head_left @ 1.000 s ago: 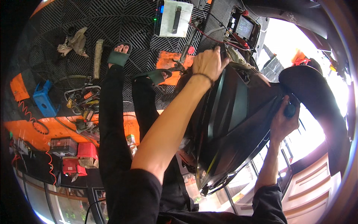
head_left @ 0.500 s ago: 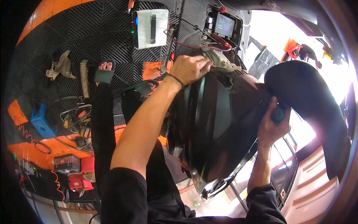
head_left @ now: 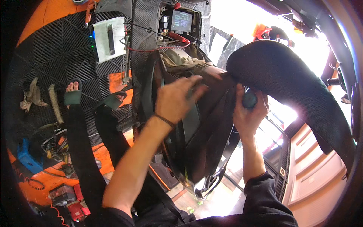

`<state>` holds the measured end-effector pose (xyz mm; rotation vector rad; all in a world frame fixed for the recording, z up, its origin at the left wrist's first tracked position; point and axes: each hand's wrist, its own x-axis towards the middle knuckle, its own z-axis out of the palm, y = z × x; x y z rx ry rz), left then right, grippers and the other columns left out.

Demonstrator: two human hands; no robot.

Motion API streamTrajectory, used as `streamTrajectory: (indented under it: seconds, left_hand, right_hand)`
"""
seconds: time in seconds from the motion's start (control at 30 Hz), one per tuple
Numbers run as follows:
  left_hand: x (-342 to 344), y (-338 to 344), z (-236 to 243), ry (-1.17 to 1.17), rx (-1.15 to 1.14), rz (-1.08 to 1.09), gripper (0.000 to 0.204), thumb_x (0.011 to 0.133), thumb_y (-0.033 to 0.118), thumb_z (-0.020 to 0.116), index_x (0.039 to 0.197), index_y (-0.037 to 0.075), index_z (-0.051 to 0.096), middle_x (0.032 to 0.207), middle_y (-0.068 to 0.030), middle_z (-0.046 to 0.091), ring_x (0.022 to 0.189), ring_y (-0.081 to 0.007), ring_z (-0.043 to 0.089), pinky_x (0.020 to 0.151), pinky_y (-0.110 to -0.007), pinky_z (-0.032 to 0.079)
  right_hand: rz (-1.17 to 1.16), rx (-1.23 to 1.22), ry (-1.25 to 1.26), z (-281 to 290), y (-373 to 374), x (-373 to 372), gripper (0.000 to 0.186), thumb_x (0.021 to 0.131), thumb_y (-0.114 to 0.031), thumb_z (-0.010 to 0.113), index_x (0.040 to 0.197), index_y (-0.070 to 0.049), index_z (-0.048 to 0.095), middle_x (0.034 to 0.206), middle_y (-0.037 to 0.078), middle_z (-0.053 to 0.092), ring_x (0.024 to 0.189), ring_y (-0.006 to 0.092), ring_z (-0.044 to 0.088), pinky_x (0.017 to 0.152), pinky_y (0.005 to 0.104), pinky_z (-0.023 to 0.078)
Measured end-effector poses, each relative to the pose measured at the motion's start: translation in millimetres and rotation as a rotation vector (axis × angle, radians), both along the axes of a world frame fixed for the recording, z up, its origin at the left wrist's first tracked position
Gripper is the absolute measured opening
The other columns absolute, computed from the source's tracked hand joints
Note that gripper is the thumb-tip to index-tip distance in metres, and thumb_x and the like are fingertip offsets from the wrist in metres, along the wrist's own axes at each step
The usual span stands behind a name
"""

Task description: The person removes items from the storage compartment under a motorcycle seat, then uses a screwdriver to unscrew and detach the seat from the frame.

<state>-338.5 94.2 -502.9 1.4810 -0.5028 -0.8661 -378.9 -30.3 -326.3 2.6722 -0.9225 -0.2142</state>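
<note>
My left hand [head_left: 174, 99], slightly blurred, hovers with parted fingers over the dark body panel [head_left: 208, 132] of a scooter or motorcycle; nothing shows in it. On the panel's right side, beside the raised black seat [head_left: 280, 70], my right hand [head_left: 247, 117] is closed around a tool. Only the round, dark teal end of its handle [head_left: 249, 99] shows, like a screwdriver's; its tip is hidden. Beyond the panel lies an open compartment with a lit screen [head_left: 182, 20] and a red clamp [head_left: 178, 37] on a cable.
A white box with a black handle [head_left: 110, 39] stands left of the vehicle, with cables running from it. On the black ribbed mat [head_left: 53, 49] lie a cloth [head_left: 34, 96], a blue plastic piece [head_left: 29, 157] and several tools. A red case [head_left: 78, 209] sits at the lower left.
My left hand has come off the far end of the panel, and its fingers have spread. My right hand keeps its hold on the handle. The whole view has shifted, moving the scene leftward.
</note>
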Motion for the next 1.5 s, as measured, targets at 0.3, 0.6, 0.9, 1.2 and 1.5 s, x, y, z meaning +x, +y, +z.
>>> streamTrajectory:
  seconds: [0.3,0.6,0.9,1.2,1.5]
  left_hand:
    - [0.7,-23.9,50.8,0.322,-0.015,0.003,0.067,0.079,0.056,0.084,0.123,0.007,0.073,0.093,-0.0156,0.075,0.082,-0.0327,0.073,0.071,-0.042,0.057]
    - [10.5,-24.4,44.0,0.424,-0.039,-0.036,0.067,0.075,0.051,0.088,0.121,0.004,0.074,0.096,-0.0219,0.075,0.090,-0.0346,0.076,0.079,-0.041,0.059]
    - [6.8,-23.9,45.0,0.571,-0.206,0.051,0.053,0.079,0.030,0.086,0.125,0.008,0.073,0.094,-0.0204,0.076,0.086,-0.0279,0.078,0.075,-0.036,0.059]
    - [-12.6,-26.2,61.3,0.510,-0.102,0.239,0.040,0.091,0.018,0.067,0.130,0.010,0.069,0.091,-0.0209,0.073,0.086,-0.0397,0.071,0.076,-0.047,0.057]
    - [-22.4,-27.3,59.8,0.385,-0.092,0.340,0.031,0.093,0.011,0.066,0.123,0.006,0.071,0.094,-0.0242,0.072,0.087,-0.0412,0.072,0.074,-0.046,0.057]
  right_hand:
    - [-0.354,0.295,0.046,27.9,-5.6,20.6,0.019,0.093,-0.022,0.078,0.094,-0.003,0.078,0.077,0.013,0.075,0.068,0.0220,0.070,0.068,0.0360,0.052]
    - [-0.249,0.390,0.229,24.2,6.3,44.9,0.017,0.091,-0.014,0.075,0.106,-0.005,0.076,0.092,0.017,0.076,0.087,0.0299,0.075,0.075,0.0390,0.055]
    - [-0.005,0.308,0.360,16.4,9.3,35.8,0.033,0.079,-0.001,0.076,0.110,-0.007,0.067,0.097,0.015,0.070,0.088,0.0385,0.071,0.077,0.0466,0.056]
    - [0.314,0.453,0.622,27.4,-14.9,50.0,0.049,0.068,0.001,0.078,0.114,-0.008,0.065,0.096,0.012,0.070,0.087,0.0351,0.071,0.072,0.0454,0.056]
    - [0.329,0.338,0.666,18.1,-8.3,47.4,0.039,0.069,0.002,0.075,0.102,-0.005,0.057,0.086,0.013,0.063,0.084,0.0366,0.068,0.074,0.0479,0.055]
